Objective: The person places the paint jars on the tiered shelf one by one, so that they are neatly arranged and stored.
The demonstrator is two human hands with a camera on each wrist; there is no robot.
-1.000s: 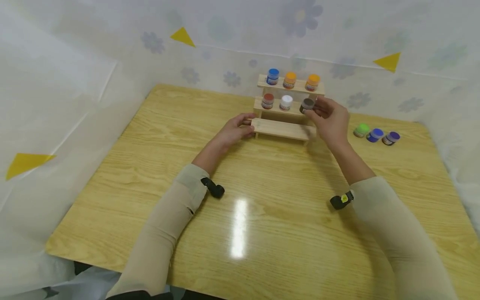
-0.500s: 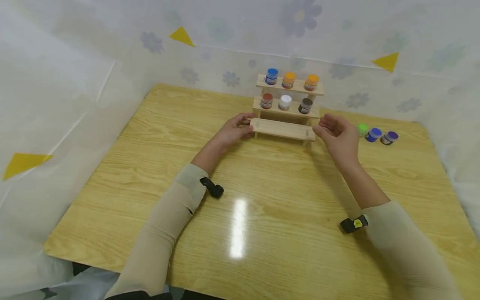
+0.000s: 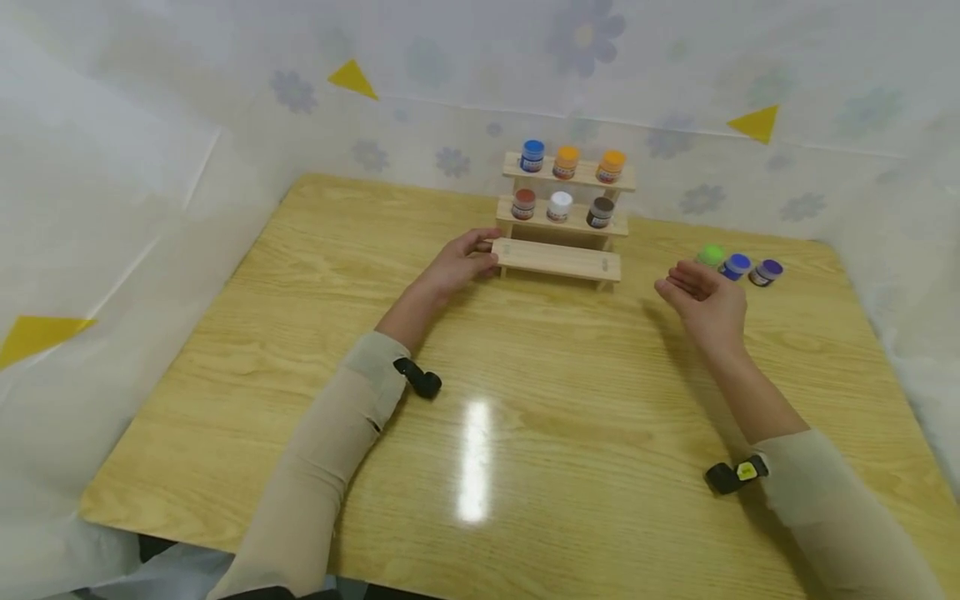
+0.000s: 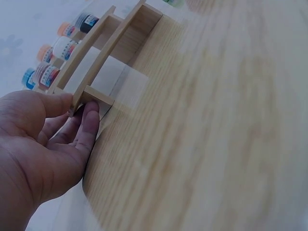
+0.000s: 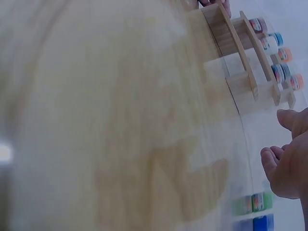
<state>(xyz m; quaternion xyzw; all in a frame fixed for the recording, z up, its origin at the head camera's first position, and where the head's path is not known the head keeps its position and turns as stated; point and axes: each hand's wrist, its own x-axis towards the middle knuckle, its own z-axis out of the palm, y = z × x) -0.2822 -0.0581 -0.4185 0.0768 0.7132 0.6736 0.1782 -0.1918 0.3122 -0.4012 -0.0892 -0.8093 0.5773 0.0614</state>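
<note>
A three-step wooden display stand (image 3: 557, 258) stands at the back of the table. My left hand (image 3: 453, 265) holds the left end of its lowest step. In the left wrist view, the thumb lies against the board's end and the fingers (image 4: 89, 122) curl at the leg beneath. On the top step are a blue-lidded paint jar (image 3: 532, 157) and two orange ones (image 3: 566, 163). The middle step bears a red-brown jar (image 3: 523, 204), a white jar (image 3: 559, 207) and a dark brown jar (image 3: 600, 213). Right of the stand, my right hand (image 3: 712, 312) hovers with nothing between its loosely bent fingers.
Beyond the right hand, a green paint jar (image 3: 711, 255), a blue jar (image 3: 735, 266) and a purple jar (image 3: 766, 272) stand in a row on the wooden table (image 3: 570, 433). A flowered white sheet (image 3: 480, 75) hangs behind the table.
The right hand has let go of the dark brown jar on the middle step and moved right and nearer, towards the loose jars. The left hand stays at the stand; the view shifts slightly.
</note>
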